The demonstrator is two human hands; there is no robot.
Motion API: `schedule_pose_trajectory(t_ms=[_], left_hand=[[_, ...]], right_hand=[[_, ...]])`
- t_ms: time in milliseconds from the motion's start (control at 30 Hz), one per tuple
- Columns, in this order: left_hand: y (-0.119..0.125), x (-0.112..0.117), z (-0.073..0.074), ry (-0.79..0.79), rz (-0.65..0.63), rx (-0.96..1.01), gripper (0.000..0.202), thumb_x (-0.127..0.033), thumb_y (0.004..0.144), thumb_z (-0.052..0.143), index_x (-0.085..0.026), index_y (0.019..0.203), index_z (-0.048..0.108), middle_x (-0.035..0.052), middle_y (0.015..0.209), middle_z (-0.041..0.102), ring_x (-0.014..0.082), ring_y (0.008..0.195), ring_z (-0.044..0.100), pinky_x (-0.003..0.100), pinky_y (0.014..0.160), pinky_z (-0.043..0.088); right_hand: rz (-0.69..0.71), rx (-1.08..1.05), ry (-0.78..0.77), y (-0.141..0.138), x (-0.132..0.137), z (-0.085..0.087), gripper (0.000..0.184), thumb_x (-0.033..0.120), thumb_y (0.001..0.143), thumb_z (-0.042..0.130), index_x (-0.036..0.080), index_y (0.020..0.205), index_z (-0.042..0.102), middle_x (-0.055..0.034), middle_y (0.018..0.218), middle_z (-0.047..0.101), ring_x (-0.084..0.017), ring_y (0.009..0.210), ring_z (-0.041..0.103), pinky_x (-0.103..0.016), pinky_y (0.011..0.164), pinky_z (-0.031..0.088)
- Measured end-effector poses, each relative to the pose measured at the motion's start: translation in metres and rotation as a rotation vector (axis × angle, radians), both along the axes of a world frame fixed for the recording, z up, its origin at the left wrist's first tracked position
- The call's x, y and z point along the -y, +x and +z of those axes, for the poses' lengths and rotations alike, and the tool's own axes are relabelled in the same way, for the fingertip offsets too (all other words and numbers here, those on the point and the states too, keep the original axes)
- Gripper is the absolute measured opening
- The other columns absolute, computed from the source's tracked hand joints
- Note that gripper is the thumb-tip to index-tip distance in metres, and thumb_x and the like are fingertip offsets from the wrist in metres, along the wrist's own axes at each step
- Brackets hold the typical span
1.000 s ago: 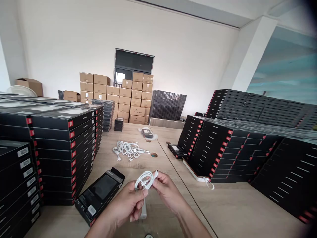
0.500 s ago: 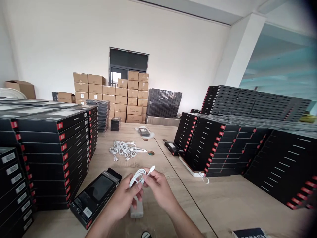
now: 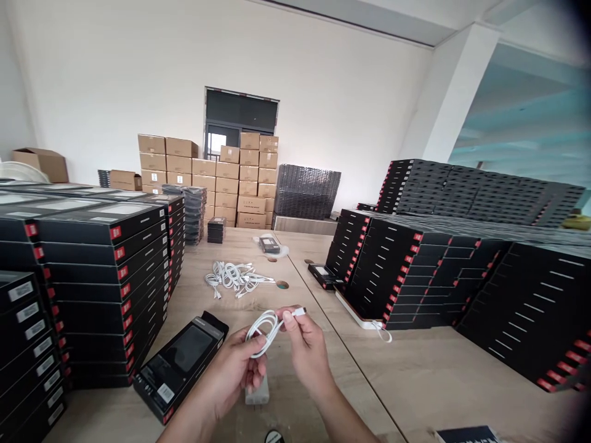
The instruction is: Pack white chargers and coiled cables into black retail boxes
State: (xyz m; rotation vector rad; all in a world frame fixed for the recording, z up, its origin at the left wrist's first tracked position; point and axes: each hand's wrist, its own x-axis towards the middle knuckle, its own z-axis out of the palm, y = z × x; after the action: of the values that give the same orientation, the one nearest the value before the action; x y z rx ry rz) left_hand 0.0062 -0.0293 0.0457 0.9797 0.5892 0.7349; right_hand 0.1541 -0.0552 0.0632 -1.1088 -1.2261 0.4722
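Pinching a coiled white cable (image 3: 265, 316) between fingers (image 3: 257, 346), your left hand (image 3: 240, 358) grips the coil, your right hand (image 3: 305, 346) the plug end (image 3: 300, 312). Near left lies a rectangular black box (image 3: 182, 364).

The small white plug (image 3: 300, 312) of the looped, thin white cable (image 3: 264, 319), earlier pointed more upward, has been swung toward the right by the bare right hand (image 3: 307, 344), which has been drawn farther from the bare left hand (image 3: 237, 364). Since the first picture, more of the pale, block-shaped device (image 3: 257, 395) has been exposed, and a flat, dark, printed item (image 3: 466, 434) has been brought into view at the lower right.
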Motion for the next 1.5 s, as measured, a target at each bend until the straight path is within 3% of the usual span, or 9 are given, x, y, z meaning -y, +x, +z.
schedule_pose_trajectory(t_ms=[267,467,567,800,967,1067,1233,1367,1500], left_hand=[[0.007,0.007,0.000,0.103,-0.067,-0.011,0.046,-0.058,0.072,0.067,-0.018,0.088,0.052,-0.0068,0.054,0.050,0.0056,0.039,0.039,0.018,0.040,0.023],[-0.028,-0.004,0.006,0.505,0.031,-0.581,0.047,-0.066,0.077,0.053,-0.020,0.074,0.049,-0.0043,0.054,0.054,0.0112,0.046,0.048,0.023,0.046,0.032],[-0.047,-0.002,0.006,0.605,-0.067,-0.848,0.045,-0.063,0.069,0.062,-0.021,0.064,0.050,-0.0052,0.049,0.051,0.0134,0.047,0.048,0.024,0.046,0.027],[-0.030,0.008,-0.025,0.724,-0.030,-1.021,0.010,-0.025,0.054,0.069,-0.022,0.055,0.059,-0.0046,0.053,0.055,0.0147,0.049,0.045,0.026,0.049,0.020],[-0.007,-0.006,-0.039,0.679,0.221,-0.746,0.015,-0.017,0.062,0.056,-0.021,0.050,0.049,-0.0032,0.052,0.051,0.0151,0.056,0.048,0.025,0.054,0.027],[0.007,-0.013,-0.043,0.601,0.328,-0.652,0.001,-0.021,0.071,0.055,-0.020,0.071,0.054,-0.0022,0.065,0.058,0.0157,0.063,0.056,0.024,0.058,0.036],[0.030,-0.009,-0.039,0.122,0.563,0.007,0.057,-0.027,0.067,0.071,-0.023,0.118,0.046,0.0054,0.096,0.067,0.0214,0.082,0.068,0.031,0.070,0.051],[0.037,0.001,-0.025,-0.067,0.512,0.324,0.051,-0.027,0.061,0.079,-0.022,0.105,0.054,0.0084,0.104,0.069,0.0255,0.100,0.066,0.038,0.084,0.053],[0.029,0.001,-0.022,-0.061,0.482,0.369,0.054,-0.028,0.059,0.084,-0.022,0.105,0.055,0.0097,0.105,0.072,0.0262,0.102,0.067,0.037,0.083,0.052]], right_hand=[[0.429,-0.585,-0.224,-0.025,0.001,0.000,0.042,0.047,0.076,0.075,0.023,0.110,0.065,-0.0095,0.107,0.072,-0.027,0.102,0.065,-0.039,0.086,0.051],[0.306,-0.894,-0.085,0.002,-0.011,0.001,0.028,0.042,0.071,0.080,0.022,0.078,0.062,0.0031,0.065,0.064,-0.013,0.057,0.060,-0.027,0.061,0.051],[0.267,-0.890,-0.084,0.023,-0.016,-0.001,0.037,0.050,0.077,0.071,0.021,0.064,0.053,0.0064,0.052,0.051,-0.009,0.043,0.045,-0.024,0.046,0.042],[0.230,-0.983,-0.104,0.038,-0.019,-0.003,0.035,0.046,0.077,0.070,0.022,0.061,0.050,0.0071,0.047,0.048,-0.010,0.040,0.043,-0.024,0.045,0.040],[0.161,-1.052,-0.134,0.034,-0.020,-0.001,0.018,0.034,0.076,0.069,0.021,0.068,0.060,0.0009,0.062,0.067,-0.017,0.065,0.066,-0.030,0.067,0.052],[0.062,-0.918,-0.145,0.027,-0.019,-0.004,0.020,0.040,0.079,0.065,0.021,0.073,0.064,-0.0042,0.080,0.075,-0.022,0.086,0.069,-0.030,0.072,0.051],[-0.098,-0.500,-0.106,0.008,-0.017,-0.014,0.040,0.053,0.086,0.049,0.021,0.092,0.073,-0.0070,0.109,0.074,-0.027,0.110,0.062,-0.034,0.087,0.047],[-0.162,-0.234,-0.097,-0.004,-0.017,-0.027,0.048,0.054,0.091,0.042,0.021,0.111,0.071,-0.0085,0.119,0.070,-0.028,0.115,0.058,-0.038,0.097,0.043],[-0.148,0.056,-0.023,-0.012,-0.019,-0.040,0.043,0.049,0.092,0.047,0.023,0.120,0.067,-0.0089,0.128,0.064,-0.028,0.125,0.051,-0.043,0.109,0.033]])
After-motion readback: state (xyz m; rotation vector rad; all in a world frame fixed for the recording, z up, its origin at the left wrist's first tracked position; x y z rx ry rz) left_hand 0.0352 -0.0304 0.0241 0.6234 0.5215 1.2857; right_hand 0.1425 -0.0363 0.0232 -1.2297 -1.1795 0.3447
